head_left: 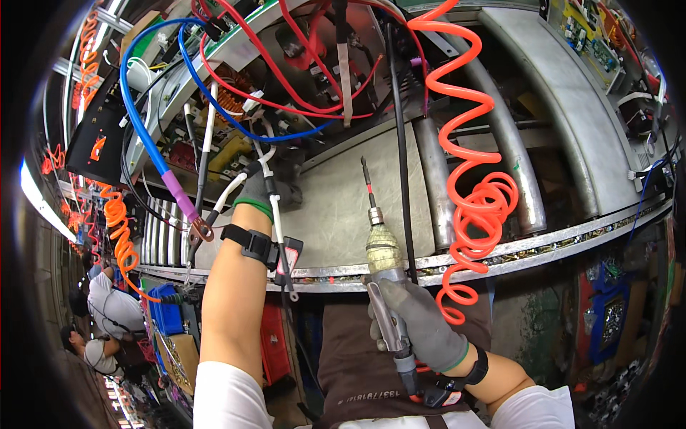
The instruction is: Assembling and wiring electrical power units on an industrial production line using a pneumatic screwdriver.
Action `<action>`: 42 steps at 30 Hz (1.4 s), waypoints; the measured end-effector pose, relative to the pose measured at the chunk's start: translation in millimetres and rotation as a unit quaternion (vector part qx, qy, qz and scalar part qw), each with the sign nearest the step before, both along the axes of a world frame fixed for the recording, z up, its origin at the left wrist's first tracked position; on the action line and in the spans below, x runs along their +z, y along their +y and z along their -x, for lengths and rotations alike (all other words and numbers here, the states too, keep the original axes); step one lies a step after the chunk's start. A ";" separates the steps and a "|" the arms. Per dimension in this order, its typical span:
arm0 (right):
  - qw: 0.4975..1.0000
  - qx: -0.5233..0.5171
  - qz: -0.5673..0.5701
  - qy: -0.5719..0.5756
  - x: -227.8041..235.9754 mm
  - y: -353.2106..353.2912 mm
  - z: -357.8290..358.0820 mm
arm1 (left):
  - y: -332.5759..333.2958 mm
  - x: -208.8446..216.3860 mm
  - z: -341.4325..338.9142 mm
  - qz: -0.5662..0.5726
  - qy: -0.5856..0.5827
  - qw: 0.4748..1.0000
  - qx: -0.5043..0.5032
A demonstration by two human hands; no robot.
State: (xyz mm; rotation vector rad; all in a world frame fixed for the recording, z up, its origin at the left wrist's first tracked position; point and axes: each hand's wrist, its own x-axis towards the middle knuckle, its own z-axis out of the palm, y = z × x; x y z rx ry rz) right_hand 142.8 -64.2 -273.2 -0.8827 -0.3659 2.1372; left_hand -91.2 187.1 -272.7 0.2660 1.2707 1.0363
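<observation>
The gloved right hand (pixel 429 322) grips a power driver (pixel 385 254), its bit over the steel plate (pixel 332 232) of a roller conveyor (pixel 564 107). The left hand (pixel 254 191), fingers hidden, grasp unclear, reaches among cables (pixel 146 136); two people (pixel 114 300) work far left.

steel rollers (pixel 530 207) at right, blue bin (pixel 168 322) lower left.

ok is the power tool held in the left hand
No, the right hand is wrapped around the power tool.
</observation>
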 end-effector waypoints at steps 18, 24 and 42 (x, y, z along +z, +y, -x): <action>1.000 0.002 0.022 -0.014 7.7 3.3 2.6 | 9.5 -17.1 -33.3 -0.061 0.213 0.974 -0.041; 0.999 -0.027 0.002 -0.046 10.0 -4.4 4.5 | -13.5 -18.7 -39.4 -0.122 0.251 0.955 -0.101; 0.552 0.373 -0.333 -0.668 87.3 -87.5 -179.6 | -35.8 -10.8 -32.2 -0.242 0.489 0.838 -0.033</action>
